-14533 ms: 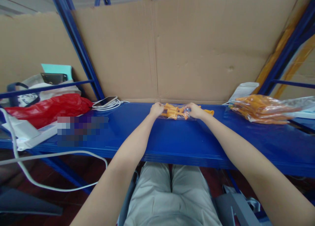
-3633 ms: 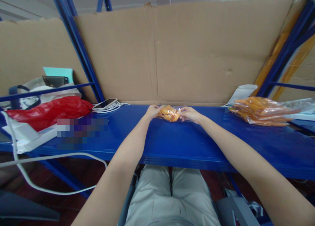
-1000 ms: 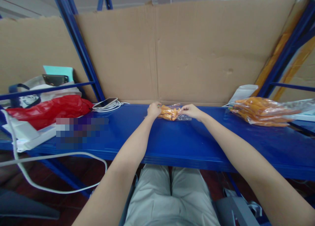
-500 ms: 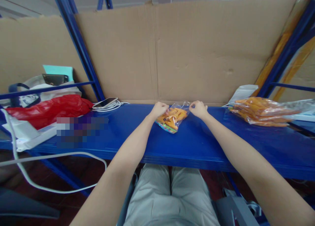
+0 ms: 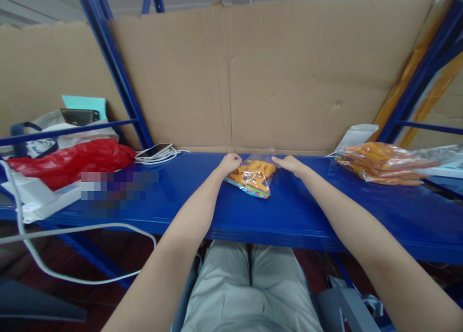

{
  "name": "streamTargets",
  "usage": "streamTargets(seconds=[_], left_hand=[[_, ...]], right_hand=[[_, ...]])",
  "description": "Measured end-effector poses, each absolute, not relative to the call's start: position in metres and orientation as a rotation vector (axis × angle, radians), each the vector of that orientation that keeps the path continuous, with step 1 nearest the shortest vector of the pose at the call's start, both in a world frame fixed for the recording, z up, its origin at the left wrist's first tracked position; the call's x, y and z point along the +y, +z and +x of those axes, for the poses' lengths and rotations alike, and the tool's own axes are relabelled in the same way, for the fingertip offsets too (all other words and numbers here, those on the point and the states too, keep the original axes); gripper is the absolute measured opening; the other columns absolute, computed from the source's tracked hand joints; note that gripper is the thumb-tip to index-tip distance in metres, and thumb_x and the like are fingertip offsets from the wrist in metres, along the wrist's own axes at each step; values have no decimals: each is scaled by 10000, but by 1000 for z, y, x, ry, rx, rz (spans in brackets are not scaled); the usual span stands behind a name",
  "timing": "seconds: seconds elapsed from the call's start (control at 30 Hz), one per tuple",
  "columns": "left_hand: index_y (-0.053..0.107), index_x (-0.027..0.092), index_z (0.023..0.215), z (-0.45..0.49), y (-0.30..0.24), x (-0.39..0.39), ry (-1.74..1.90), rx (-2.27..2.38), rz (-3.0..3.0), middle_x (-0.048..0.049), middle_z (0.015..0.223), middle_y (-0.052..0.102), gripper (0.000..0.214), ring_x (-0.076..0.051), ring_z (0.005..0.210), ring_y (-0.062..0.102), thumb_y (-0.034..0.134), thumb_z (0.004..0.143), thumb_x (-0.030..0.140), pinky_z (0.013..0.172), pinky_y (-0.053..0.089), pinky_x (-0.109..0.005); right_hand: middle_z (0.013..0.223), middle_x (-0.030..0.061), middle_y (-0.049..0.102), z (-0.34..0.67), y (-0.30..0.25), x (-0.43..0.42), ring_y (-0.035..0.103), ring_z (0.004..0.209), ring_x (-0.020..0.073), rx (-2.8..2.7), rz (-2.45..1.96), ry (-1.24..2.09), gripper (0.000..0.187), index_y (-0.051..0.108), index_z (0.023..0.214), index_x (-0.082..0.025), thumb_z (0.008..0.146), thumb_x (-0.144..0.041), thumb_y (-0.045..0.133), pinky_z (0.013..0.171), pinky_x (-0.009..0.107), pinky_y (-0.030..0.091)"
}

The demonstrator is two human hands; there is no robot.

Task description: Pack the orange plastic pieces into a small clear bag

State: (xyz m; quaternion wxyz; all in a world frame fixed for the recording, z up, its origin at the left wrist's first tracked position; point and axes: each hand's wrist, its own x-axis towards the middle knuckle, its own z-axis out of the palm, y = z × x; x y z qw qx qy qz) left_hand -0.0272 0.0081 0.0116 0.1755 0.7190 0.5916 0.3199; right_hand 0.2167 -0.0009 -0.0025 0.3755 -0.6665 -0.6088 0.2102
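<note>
A clear plastic bag (image 5: 256, 175) of orange, soft-looking pieces lies on the blue shelf, its colourful printed strip facing me. My left hand (image 5: 230, 163) is closed on the bag's left side, fingers curled at the edge. From the right, my right hand (image 5: 290, 164) pinches the bag's far right edge between thumb and fingers. What exactly the orange pieces are cannot be made out.
Filled bags of orange pieces (image 5: 379, 164) are stacked at right. To the left lie a phone (image 5: 155, 151) with a coiled white cable (image 5: 164, 157), a red plastic bag (image 5: 75, 162) and a white box (image 5: 54, 204). Cardboard (image 5: 282, 76) stands behind the blue shelf (image 5: 289, 216).
The bag has turned and spread flatter, its printed strip shifting right. My right hand has moved slightly left and straightened somewhat; my left hand has shifted a little left and down.
</note>
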Motion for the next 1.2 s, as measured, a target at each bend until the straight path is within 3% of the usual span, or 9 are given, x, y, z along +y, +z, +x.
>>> streamTargets(seconds=[0.13, 0.27, 0.43, 0.67, 0.97, 1.2], left_hand=[[711, 110, 957, -26, 13, 3, 856, 1645, 1838, -16, 575, 636, 227, -119, 430, 515, 520, 849, 164, 475, 397, -219], [670, 113, 880, -24, 13, -1, 880, 1603, 1723, -5, 568, 605, 148, -96, 409, 458, 542, 868, 186, 431, 328, -210], [594, 146, 805, -22, 12, 3, 1019, 1495, 1538, 20, 575, 572, 40, -92, 518, 522, 611, 841, 154, 505, 364, -181], [525, 148, 693, -21, 13, 4, 1041, 1409, 1334, 1, 573, 561, 178, -105, 550, 550, 578, 863, 148, 564, 408, -212], [573, 127, 675, -26, 14, 7, 1008, 1380, 1228, 2, 529, 562, 185, -76, 470, 500, 574, 859, 119, 490, 348, -199], [593, 118, 618, -27, 10, 13, 1011, 1381, 1237, 17, 505, 572, 187, -52, 433, 470, 686, 780, 112, 528, 387, -199]], right_hand=[[596, 39, 627, 200, 5, -12, 630, 744, 185, -1438, -1715, 633, 283, 572, 524, -162, 782, -195, 684, 690, 262, 461], [521, -5, 594, 192, 11, -21, 590, 572, 114, -1302, -1615, 824, 246, 568, 569, -153, 768, -16, 615, 630, 230, 442], [496, -8, 571, 188, 12, -23, 564, 486, 91, -1126, -1436, 1035, 275, 526, 629, -155, 846, 13, 498, 623, 224, 476], [514, 1, 577, 187, 10, -25, 564, 478, 96, -1018, -1286, 1163, 280, 506, 667, -160, 863, 32, 450, 611, 226, 495], [537, 8, 591, 188, 10, -24, 551, 501, 93, -982, -1189, 1250, 289, 508, 667, -165, 889, -1, 426, 624, 217, 487], [516, 11, 568, 186, 12, -23, 522, 484, 95, -961, -1204, 1287, 295, 511, 637, -164, 891, -41, 427, 588, 209, 459]])
